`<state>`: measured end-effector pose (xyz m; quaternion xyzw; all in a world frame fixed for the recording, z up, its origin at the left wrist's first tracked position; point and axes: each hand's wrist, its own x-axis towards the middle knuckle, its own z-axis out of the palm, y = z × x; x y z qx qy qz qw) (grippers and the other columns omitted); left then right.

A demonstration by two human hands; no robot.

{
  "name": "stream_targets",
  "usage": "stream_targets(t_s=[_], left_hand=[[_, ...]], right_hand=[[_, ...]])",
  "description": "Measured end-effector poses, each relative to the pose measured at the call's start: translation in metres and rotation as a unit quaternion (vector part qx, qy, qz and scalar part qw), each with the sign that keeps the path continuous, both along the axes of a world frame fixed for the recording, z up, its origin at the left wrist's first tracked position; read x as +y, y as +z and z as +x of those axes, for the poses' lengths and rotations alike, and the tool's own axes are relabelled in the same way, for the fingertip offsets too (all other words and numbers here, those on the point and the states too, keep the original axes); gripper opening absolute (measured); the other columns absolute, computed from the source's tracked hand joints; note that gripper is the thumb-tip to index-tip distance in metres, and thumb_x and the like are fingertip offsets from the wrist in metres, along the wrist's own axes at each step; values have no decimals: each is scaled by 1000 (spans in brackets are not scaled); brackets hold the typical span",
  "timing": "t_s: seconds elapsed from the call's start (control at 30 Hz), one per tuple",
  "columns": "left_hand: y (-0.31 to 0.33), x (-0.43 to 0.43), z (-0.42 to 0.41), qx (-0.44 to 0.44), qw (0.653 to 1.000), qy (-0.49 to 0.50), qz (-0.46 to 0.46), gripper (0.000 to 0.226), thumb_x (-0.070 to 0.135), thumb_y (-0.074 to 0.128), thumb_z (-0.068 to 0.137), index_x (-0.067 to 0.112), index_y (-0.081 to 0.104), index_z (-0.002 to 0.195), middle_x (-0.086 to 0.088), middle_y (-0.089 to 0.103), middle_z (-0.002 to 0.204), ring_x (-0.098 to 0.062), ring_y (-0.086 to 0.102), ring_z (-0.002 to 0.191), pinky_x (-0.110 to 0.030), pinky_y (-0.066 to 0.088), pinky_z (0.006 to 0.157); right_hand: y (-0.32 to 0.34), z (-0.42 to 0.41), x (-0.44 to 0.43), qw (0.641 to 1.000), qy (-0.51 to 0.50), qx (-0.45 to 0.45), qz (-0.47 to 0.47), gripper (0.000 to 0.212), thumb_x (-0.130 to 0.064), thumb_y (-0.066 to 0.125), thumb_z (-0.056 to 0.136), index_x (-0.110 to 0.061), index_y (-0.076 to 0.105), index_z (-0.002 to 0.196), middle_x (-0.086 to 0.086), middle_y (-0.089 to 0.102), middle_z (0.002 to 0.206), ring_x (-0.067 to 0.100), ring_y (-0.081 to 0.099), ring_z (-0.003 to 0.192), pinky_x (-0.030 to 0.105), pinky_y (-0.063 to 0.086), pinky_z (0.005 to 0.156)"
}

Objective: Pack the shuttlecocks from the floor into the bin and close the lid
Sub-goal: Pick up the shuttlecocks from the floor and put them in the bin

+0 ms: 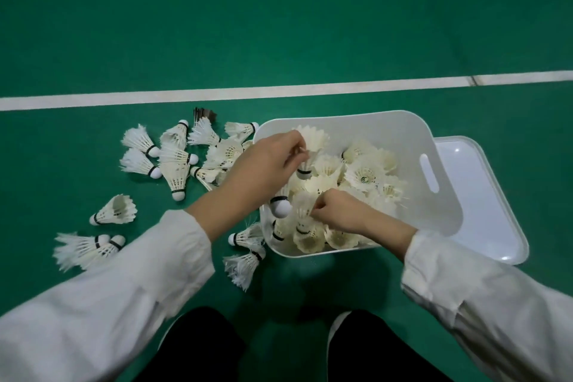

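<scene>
A white plastic bin (400,130) stands on the green floor, holding several white shuttlecocks (364,175). My left hand (266,161) is over the bin's left side and pinches a shuttlecock (311,141) by its feathers, cork end down. My right hand (339,211) is inside the bin near its front and pinches the feathers of another shuttlecock (302,206). Several more shuttlecocks (175,161) lie scattered on the floor left of the bin. The white lid (483,201) lies flat on the floor, partly under the bin's right side.
A white court line (217,94) crosses the floor behind the bin. A dark-feathered shuttlecock (204,114) lies at the back of the pile. My black shoes (356,347) are at the bottom edge, close to the bin's front.
</scene>
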<state>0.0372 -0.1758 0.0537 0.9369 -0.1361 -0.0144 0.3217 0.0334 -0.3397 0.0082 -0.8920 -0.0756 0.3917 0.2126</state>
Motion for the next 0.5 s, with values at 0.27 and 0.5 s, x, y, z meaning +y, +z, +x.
stream_targets(t_s=[0.27,0.5], left_hand=[[-15,-1,-7,30,999,3,18,16,32,51,93,18,55,100,5,62,92,-18,57,82,-36,48,70],[-17,-3,-10,33,999,-8,24,17,31,51,92,17,55,101,7,59,91,-18,57,83,-36,48,70]], right_hand=[[2,-5,-7,990,101,87,-41,23,-20,54,89,-10,67,106,6,66,101,19,58,80,25,43,67],[40,7,-25,983,-39,-166,61,24,-21,59,89,-20,62,113,-3,57,123,10,60,90,27,46,86]])
